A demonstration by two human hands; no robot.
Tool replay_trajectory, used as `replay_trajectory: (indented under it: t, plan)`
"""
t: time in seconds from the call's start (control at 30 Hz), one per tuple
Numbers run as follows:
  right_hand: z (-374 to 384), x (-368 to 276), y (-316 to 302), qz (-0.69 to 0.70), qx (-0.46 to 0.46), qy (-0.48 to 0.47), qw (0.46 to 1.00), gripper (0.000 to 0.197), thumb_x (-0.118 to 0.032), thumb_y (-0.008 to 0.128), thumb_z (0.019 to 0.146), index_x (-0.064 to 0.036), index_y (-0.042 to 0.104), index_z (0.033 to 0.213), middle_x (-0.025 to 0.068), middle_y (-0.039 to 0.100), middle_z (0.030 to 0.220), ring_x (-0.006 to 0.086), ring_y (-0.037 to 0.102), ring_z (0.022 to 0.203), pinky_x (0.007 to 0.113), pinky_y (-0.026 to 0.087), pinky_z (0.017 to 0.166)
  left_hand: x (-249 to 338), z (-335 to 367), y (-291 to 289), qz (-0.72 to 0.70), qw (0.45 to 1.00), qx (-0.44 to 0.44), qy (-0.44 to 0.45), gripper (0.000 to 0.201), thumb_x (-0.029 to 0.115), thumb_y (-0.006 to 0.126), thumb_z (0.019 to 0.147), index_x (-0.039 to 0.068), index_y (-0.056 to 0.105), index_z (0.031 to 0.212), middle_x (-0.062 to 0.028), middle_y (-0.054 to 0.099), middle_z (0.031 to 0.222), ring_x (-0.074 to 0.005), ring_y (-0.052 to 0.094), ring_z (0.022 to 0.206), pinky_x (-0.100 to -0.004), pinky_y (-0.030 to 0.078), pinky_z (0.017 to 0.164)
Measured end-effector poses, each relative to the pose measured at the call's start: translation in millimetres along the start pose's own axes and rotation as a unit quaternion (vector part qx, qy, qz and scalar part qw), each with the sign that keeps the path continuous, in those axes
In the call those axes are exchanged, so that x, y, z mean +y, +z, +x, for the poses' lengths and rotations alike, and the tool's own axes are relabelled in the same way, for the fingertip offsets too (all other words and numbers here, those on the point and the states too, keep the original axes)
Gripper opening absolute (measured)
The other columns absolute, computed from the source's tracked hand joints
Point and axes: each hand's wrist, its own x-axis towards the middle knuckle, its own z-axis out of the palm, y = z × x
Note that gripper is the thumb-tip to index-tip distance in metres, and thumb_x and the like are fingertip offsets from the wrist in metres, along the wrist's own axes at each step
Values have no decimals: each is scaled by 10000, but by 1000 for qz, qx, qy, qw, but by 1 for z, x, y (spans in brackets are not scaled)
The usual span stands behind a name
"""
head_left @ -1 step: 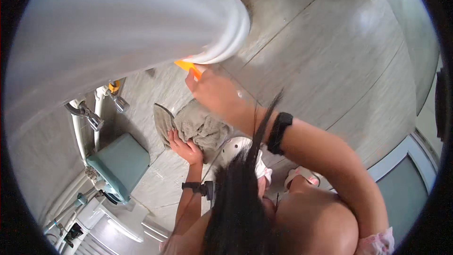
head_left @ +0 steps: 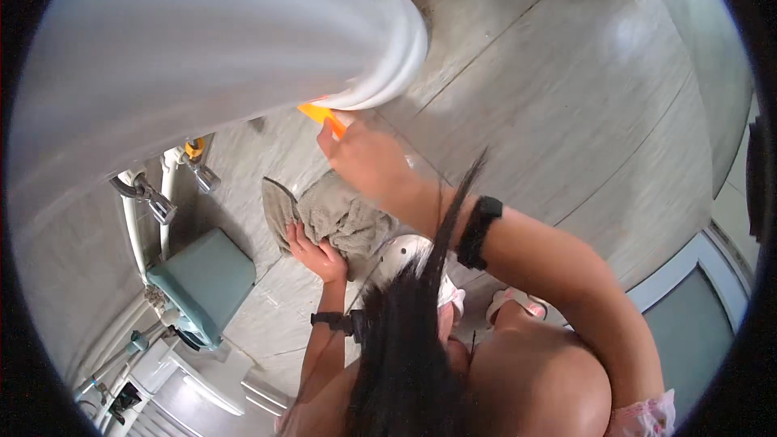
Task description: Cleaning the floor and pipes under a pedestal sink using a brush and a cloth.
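My right hand is closed on a flat orange scraper. The scraper's edge touches the lower side of a large, smooth white column-like fixture, close to its rounded foot. Below it, a crumpled grey-green towel lies on the floor. Spread over the towel's near left side, the fingers of my left hand rest flat on the cloth. Both wrists wear dark bands. Long black hair hides part of the space between my arms.
Grey tiles cover the floor. At left stand white pipes with metal valves and a grey-green bin. A white slatted unit is at lower left. A pale-framed door panel stands at right. My light-coloured shoes are near.
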Motion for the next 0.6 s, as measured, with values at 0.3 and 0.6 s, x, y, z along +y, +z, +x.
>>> replay_trajectory:
  t: [0.3, 0.6]
  plan:
    - [-40, 23, -7, 137, -10, 61, 989, 257, -175, 513, 868, -85, 529, 1108, 131, 627, 769, 325, 646, 695, 364, 545, 584, 39, 16, -22, -43, 998, 26, 22, 503, 118, 406, 787, -60, 459, 1254, -267, 409, 1337, -427, 374, 1249, -508, 258, 1052]
    - [-60, 4, -28, 118, -192, 152, 962, 174, -105, 521, 859, -72, 528, 1030, 118, 614, 726, 292, 646, 660, 393, 527, 540, 64, 34, -25, -78, 996, 37, 18, 515, 135, 409, 811, -78, 423, 1279, -292, 400, 1352, -444, 350, 1286, -517, 262, 1068]
